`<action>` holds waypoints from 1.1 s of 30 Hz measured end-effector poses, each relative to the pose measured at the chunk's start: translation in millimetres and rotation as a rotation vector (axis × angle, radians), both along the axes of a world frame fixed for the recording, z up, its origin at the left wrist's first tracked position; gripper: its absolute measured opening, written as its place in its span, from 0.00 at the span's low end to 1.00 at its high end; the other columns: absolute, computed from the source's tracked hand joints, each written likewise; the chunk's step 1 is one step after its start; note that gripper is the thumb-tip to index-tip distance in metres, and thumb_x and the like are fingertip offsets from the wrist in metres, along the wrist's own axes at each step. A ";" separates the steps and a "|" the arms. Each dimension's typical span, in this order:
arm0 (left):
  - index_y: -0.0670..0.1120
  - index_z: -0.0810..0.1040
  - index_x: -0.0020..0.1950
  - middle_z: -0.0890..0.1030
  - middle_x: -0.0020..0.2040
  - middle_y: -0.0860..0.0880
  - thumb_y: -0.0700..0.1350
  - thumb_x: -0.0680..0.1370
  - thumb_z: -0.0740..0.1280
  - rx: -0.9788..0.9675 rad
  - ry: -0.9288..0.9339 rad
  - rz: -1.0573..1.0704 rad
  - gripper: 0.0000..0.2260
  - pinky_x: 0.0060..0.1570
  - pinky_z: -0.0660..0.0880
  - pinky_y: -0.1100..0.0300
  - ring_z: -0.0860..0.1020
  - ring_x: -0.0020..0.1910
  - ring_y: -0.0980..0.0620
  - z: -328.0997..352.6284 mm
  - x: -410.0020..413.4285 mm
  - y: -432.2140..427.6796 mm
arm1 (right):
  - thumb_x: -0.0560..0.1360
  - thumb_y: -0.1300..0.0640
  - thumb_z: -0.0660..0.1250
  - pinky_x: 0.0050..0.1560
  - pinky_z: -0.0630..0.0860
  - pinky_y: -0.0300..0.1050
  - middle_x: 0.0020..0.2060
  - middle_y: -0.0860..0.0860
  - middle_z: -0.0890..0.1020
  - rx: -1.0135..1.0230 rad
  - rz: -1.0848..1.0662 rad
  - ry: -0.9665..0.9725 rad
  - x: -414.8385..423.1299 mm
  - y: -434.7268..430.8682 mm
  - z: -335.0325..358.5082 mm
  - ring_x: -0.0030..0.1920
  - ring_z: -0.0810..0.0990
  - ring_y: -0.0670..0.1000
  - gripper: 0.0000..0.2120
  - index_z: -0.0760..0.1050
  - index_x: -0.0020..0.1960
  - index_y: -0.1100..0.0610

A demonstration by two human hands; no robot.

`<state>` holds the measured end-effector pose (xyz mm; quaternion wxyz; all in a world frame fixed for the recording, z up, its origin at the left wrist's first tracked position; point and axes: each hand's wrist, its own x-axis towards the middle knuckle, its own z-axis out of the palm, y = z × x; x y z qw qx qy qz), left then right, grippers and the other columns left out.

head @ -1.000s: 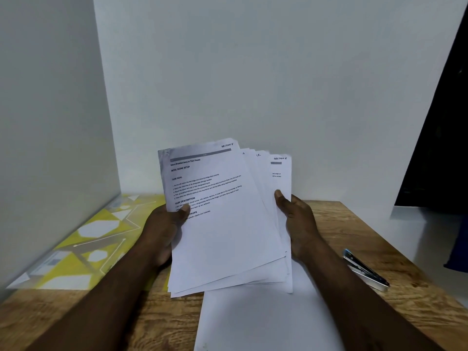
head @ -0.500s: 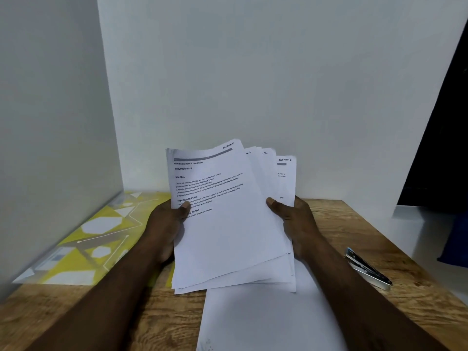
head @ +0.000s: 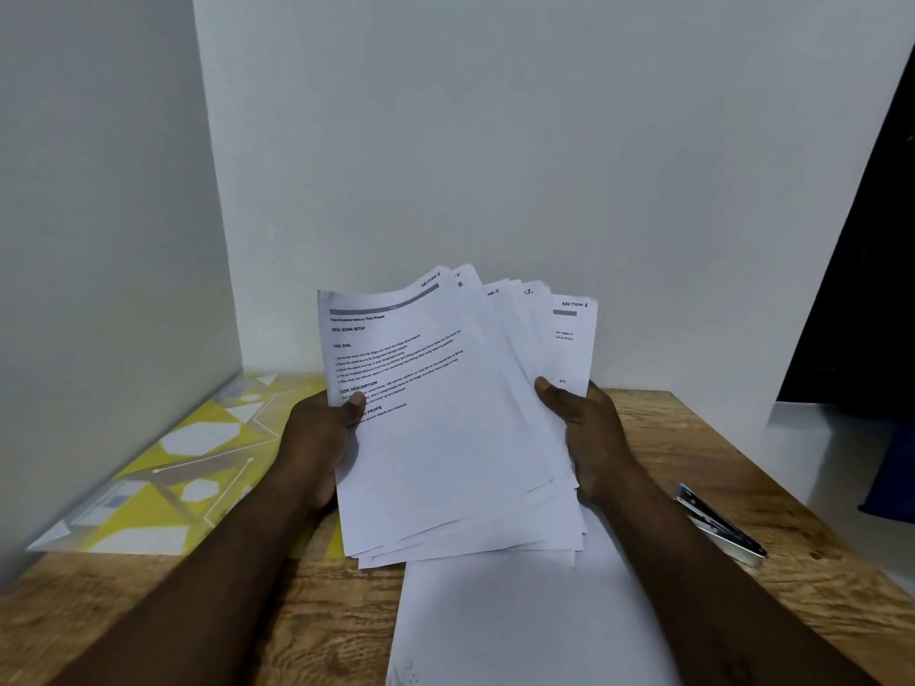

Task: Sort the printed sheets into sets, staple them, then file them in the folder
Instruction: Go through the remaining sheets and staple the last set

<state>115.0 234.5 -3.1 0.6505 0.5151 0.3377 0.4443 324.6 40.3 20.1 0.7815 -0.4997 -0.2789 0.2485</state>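
A fanned stack of printed sheets (head: 445, 428) is held up above the wooden table (head: 693, 438). My left hand (head: 317, 438) grips the stack's left edge, thumb on the front page. My right hand (head: 589, 428) grips the right edge, thumb on top. The sheets' top corners carry handwritten section labels; the front one reads Section 5, the rightmost Section 6. A yellow and white patterned folder (head: 163, 467) lies flat at the left. A stapler (head: 718, 524) lies on the table at the right.
A blank white sheet (head: 520, 626) lies on the table under my arms at the front. White walls close the back and left. The table's right edge runs diagonally past the stapler; a dark opening and something blue lie beyond it.
The sheets have fanned out a little wider at the top, showing more corner labels. My right thumb has shifted slightly on the stack. Both hands keep their hold.
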 end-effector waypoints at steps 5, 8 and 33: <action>0.45 0.84 0.54 0.88 0.52 0.44 0.41 0.82 0.71 -0.020 -0.026 0.027 0.03 0.57 0.81 0.43 0.86 0.52 0.39 0.4 -1.9 1.5 | 0.79 0.63 0.71 0.64 0.80 0.65 0.58 0.59 0.87 0.003 -0.020 0.010 1.0 0.9 1.0 0.60 0.85 0.65 0.14 0.81 0.65 0.61; 0.44 0.83 0.58 0.88 0.54 0.43 0.40 0.83 0.70 -0.018 -0.046 -0.020 0.05 0.61 0.80 0.39 0.86 0.55 0.38 0.7 -0.8 0.5 | 0.80 0.64 0.71 0.58 0.83 0.59 0.58 0.59 0.87 0.014 -0.018 0.001 0.0 0.8 1.2 0.56 0.86 0.62 0.13 0.82 0.64 0.61; 0.39 0.80 0.64 0.87 0.58 0.41 0.36 0.80 0.70 -0.025 -0.135 -0.173 0.13 0.54 0.82 0.43 0.86 0.52 0.38 6.9 -5.5 -9.3 | 0.76 0.60 0.77 0.59 0.82 0.68 0.56 0.58 0.88 -0.021 -0.003 -0.023 4.5 0.1 -2.1 0.56 0.87 0.62 0.18 0.82 0.65 0.60</action>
